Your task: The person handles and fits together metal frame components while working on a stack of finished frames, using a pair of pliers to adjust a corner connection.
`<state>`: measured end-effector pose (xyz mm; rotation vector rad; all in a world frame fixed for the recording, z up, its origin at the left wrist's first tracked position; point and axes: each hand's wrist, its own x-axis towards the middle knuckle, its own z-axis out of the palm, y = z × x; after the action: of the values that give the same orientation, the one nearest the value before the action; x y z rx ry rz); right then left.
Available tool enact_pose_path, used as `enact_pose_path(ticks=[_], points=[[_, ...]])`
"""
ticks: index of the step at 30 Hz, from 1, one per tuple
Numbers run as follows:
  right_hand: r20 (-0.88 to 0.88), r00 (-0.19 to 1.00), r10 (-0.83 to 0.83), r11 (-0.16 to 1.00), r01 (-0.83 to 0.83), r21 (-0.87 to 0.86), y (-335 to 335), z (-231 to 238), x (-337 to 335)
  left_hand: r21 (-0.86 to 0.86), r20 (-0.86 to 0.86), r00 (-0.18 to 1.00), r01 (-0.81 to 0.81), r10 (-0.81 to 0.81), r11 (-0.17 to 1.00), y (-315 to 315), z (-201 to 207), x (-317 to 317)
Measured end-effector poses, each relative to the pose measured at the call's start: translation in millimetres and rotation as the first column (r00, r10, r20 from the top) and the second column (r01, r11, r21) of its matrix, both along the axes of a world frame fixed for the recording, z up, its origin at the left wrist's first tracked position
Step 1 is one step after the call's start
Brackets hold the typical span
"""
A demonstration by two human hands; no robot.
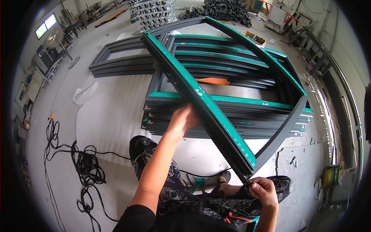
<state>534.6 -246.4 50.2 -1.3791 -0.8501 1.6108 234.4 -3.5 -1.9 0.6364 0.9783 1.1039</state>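
A dark grey window frame [228, 133] with green film along its edges is tilted over a stack of similar frames [224, 112], one corner pointing toward me. My left hand [183, 119] is at the near side of the tilted frame's long bar. Its fingers are smeared by motion and partly hidden by the bar. At the near corner, my right hand [264, 191] is closed, thumb against fingers, on a thin black strip [246, 181] that runs from the end of the bar. An orange flat piece [212, 81] lies among the stacked frames.
More grey frames [119, 63] lie to the left on a white sheet [112, 112]. Coiled black cable [89, 164] spreads over the floor at left. An orange-handled tool [235, 217] rests at my lap. Metal profiles [152, 13] are piled at the back.
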Motion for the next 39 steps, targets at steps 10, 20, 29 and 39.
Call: enact_pose_path(ticks=[10, 20, 29, 39], points=[[-0.034, 0.999, 0.04, 0.999, -0.039, 0.024, -1, -7, 2, 0.065, -0.148, 0.98, -0.123, 0.131, 0.99, -4, -13, 18], [0.636, 0.715, -0.291, 0.895, -0.031, 0.445, -12, -9, -24, 0.099, -0.16, 0.984, -0.06, 0.076, 0.993, -17, -24, 23], [0.742, 0.443, -0.503, 0.733, -0.236, 0.638, -7, -4, -33, 0.114, -0.123, 0.99, -0.054, 0.068, 0.992, -31, -23, 27], [0.263, 0.951, -0.162, 0.94, 0.068, 0.335, -20, -9, -29, 0.044, 0.09, 0.996, -0.017, 0.013, 0.999, -52, -11, 34]])
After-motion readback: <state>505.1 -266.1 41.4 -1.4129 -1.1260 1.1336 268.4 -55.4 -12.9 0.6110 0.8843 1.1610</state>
